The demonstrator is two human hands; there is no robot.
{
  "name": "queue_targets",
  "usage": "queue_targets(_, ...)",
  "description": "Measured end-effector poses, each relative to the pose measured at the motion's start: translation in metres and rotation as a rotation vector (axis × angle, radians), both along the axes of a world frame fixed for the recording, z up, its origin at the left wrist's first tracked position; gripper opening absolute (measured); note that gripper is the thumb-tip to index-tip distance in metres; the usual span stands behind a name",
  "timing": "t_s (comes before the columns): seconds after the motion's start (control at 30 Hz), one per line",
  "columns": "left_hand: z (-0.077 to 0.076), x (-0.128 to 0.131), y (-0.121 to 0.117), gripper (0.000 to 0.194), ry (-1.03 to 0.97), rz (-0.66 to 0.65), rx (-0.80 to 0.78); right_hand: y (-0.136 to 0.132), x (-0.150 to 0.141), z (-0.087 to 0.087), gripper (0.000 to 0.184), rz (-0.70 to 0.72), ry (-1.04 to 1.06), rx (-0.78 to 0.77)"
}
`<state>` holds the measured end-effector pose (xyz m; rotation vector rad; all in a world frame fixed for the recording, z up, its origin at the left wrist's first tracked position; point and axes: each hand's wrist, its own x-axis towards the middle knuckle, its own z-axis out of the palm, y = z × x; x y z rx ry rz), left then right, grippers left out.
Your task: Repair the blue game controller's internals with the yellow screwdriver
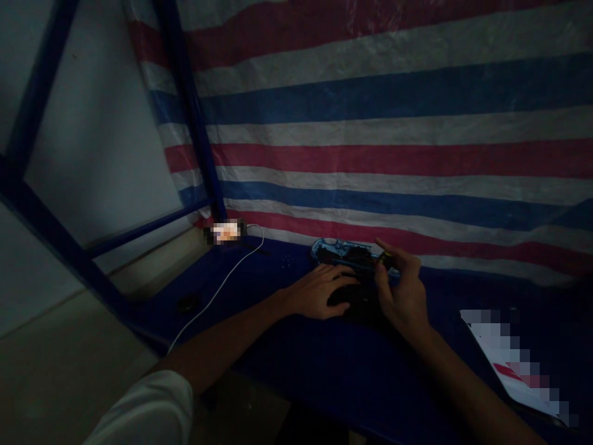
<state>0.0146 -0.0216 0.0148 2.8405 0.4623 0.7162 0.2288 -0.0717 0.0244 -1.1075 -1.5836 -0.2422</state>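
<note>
Small pale bits [287, 261] on tabletop [315, 358]: could scatter if brushed. Black part [364, 300] under spread left hand [319, 292], grip unclear, beside blue casing [343, 249]: could skid if unevenly pressed. Yellow-marked tool [387, 254] pinched in right hand [406, 296]: could slip in dim light.

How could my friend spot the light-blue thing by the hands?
Find the big striped sheet, then the dark blue surface below it. Near the sheet's lower edge, just beyond the left hand, lies a long, open-looking shell. Its pale-blue colour sets it apart from the black thing by that hand's fingers.
</note>
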Motion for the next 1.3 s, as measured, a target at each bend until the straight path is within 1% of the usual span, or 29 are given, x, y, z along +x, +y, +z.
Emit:
queue_targets(0.1,-0.0002,-0.0001,0.0001,0.055,0.005,0.008,0.013,0.0045,0.0025,-0.0002,0.038,-0.070,-0.027,0.161)
queue_targets(0.17,-0.0005,-0.0002,0.0002,0.055,0.009,0.008,0.022,0.0065,0.0038,0.0000,0.037,-0.118,-0.033,0.203)
queue_targets(0.27,-0.0008,-0.0003,0.0004,0.054,0.007,0.007,0.022,0.0059,0.0028,0.0008,0.027,-0.137,-0.042,0.173)
queue_targets(0.37,-0.0008,-0.0004,0.0003,0.055,0.009,0.018,0.014,0.0030,0.0003,0.0017,0.023,-0.095,-0.084,0.149)
queue_targets(0.47,-0.0008,-0.0004,0.0000,0.055,0.006,0.014,0.010,0.0004,-0.0001,0.0024,0.027,-0.050,-0.133,0.097)
queue_targets(0.57,-0.0003,-0.0004,-0.0005,0.055,0.004,0.008,0.008,-0.0010,0.0013,0.0033,0.032,-0.052,-0.130,0.069)
queue_targets(0.77,0.0006,-0.0011,-0.0014,0.054,0.004,0.010,0.009,0.0000,0.0033,0.0035,0.021,-0.125,-0.016,0.096)
queue_targets(0.87,0.0000,-0.0012,-0.0010,0.054,0.008,0.011,0.015,0.0010,0.0053,0.0023,0.023,-0.136,0.024,0.084)
queue_targets(0.93,-0.0004,-0.0011,-0.0007,0.053,0.007,0.015,0.015,0.0010,0.0071,0.0024,0.026,-0.118,0.004,0.064)
queue_targets(1.0,-0.0005,-0.0008,-0.0006,0.053,0.009,0.020,0.009,0.0003,0.0083,0.0036,0.024,-0.101,-0.045,0.070)
queue_targets(1.1,0.0002,-0.0006,-0.0011,0.054,0.023,0.023,-0.006,-0.0009,0.0080,0.0056,0.022,-0.149,-0.062,0.117)
queue_targets(1.2,0.0016,-0.0011,-0.0019,0.055,0.028,0.026,-0.012,-0.0011,0.0061,0.0056,0.027,-0.201,-0.057,0.120)
queue_targets(1.3,0.0022,-0.0016,-0.0025,0.054,0.029,0.030,-0.012,-0.0008,0.0051,0.0042,0.031,-0.184,-0.098,0.124)
